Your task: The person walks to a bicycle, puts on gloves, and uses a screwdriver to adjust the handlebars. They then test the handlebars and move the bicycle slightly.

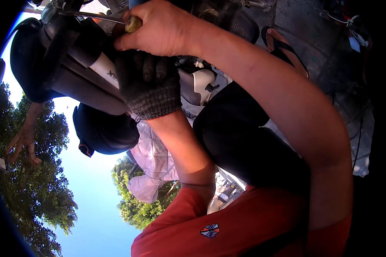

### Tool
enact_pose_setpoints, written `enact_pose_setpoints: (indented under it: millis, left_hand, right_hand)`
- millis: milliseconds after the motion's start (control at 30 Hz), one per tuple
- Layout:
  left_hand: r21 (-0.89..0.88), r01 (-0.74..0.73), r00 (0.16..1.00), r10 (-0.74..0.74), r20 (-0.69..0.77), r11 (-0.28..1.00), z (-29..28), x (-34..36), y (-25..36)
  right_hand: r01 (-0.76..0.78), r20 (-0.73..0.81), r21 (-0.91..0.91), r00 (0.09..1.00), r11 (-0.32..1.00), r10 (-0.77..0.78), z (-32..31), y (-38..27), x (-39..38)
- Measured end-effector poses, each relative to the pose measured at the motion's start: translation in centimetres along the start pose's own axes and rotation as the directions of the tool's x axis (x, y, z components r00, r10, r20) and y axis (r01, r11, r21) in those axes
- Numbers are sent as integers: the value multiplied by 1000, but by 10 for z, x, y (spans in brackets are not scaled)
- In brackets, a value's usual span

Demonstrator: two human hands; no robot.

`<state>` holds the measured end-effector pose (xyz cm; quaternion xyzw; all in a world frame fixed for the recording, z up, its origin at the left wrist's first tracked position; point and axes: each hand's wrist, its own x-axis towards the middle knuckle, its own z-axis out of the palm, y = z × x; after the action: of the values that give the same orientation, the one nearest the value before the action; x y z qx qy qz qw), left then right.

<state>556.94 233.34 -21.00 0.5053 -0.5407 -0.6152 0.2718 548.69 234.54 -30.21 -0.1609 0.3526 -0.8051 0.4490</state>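
Observation:
My right hand (158,30) is bare and closed round a screwdriver (134,24). Its yellowish handle end shows between thumb and forefinger, and a thin metal shaft runs left toward dark machine parts. Just below it, my left hand (148,81) wears a dark grey knit glove. Its fingers are curled against the dark parts, and what they grip is hidden. Beside the glove, a grey tube (88,83) and a white tube section (105,70) with dark marks slant up to the left. They look like parts of a motorbike.
A white and grey curved part (199,85) lies right of the glove. At upper right, a foot in a black flip-flop (287,49) rests on grey paving (304,25). Another person's hand (23,143) hangs at far left. A pale garment (152,158) shows beyond my left forearm.

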Motion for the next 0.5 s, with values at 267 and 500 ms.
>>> enact_pose_setpoints:
  millis: [267,500]
  left_hand:
    - [-169,141,968,-100,230,975,-9,6,6]
    - [-192,92,993,-75,93,977,0,4,1]
  right_hand:
    - [48,-28,-57,998,997,-50,5,0,1]
    - [30,-29,-15,999,999,-30,0,-2,-3]
